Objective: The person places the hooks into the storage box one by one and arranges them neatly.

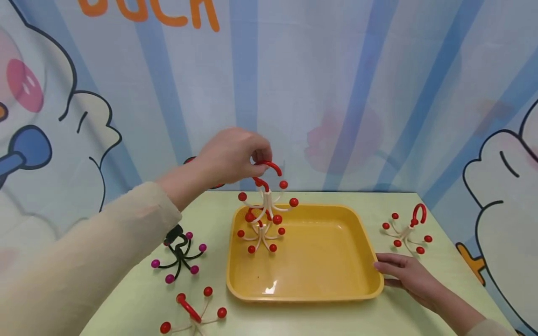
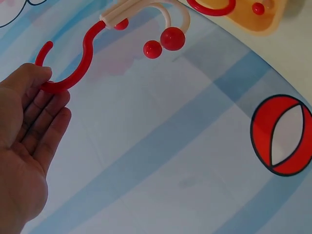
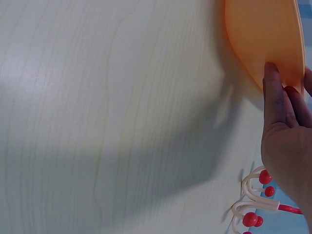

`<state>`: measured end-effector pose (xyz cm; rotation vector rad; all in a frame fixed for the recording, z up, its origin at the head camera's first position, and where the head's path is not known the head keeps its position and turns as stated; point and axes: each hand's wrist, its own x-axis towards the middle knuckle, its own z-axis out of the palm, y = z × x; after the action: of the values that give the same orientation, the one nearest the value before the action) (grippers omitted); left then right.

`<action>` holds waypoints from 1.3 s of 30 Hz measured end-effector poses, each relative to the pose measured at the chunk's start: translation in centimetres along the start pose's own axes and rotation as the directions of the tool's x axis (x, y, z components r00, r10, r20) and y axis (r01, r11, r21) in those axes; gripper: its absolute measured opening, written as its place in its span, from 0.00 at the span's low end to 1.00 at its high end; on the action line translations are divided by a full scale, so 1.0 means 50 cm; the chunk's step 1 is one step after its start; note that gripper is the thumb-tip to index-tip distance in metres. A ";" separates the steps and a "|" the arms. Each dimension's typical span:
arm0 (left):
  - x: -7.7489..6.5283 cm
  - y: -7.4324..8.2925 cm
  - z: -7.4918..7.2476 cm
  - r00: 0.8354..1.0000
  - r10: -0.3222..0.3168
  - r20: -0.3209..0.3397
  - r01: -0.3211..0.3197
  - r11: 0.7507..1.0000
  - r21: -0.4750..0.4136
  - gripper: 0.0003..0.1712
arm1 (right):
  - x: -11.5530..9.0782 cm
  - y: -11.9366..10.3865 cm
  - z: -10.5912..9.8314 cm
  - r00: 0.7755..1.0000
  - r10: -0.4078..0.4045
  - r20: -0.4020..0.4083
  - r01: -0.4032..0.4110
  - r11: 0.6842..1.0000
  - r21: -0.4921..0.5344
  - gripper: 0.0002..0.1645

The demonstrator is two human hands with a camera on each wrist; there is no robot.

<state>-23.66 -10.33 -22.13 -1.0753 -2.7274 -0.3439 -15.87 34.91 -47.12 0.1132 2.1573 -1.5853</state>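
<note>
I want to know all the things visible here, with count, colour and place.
Backdrop: 1, blue and white, behind
Letters: several, orange, backdrop top
Printed figures: 2, mainly white, backdrop sides
Table: 1, pale green, foreground
Tray: 1, yellow, on table
Held hanger: 1, cream and red, above tray
Tray hanger: 1, cream and red, in tray
Right hanger: 1, cream and red, table's right
Front hanger: 1, cream and red, table's front left
Black hanger: 1, black and magenta, left of tray
Sleeves: 2, cream, lower corners
Left grip: 1, bare, pinching held hanger
Right grip: 1, bare, at tray's right edge
</note>
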 end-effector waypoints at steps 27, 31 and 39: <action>0.093 0.082 0.124 0.984 0.133 0.118 -0.127 0.990 -0.061 0.03 | -0.005 -0.003 0.010 1.000 -0.017 -0.003 0.017 1.000 0.016 0.37; 0.094 0.084 0.141 0.981 0.141 0.131 -0.133 0.989 -0.072 0.04 | -0.008 -0.003 0.010 1.000 -0.022 0.003 0.021 0.999 0.024 0.37; 0.100 0.082 0.182 0.979 0.129 0.159 -0.114 0.989 -0.098 0.03 | -0.009 -0.007 0.014 1.000 -0.004 -0.018 0.005 1.000 0.016 0.38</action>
<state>-25.23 -1.64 -28.93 -1.3443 -2.7937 -0.3753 -15.34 34.25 -46.80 0.1282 2.1606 -1.6098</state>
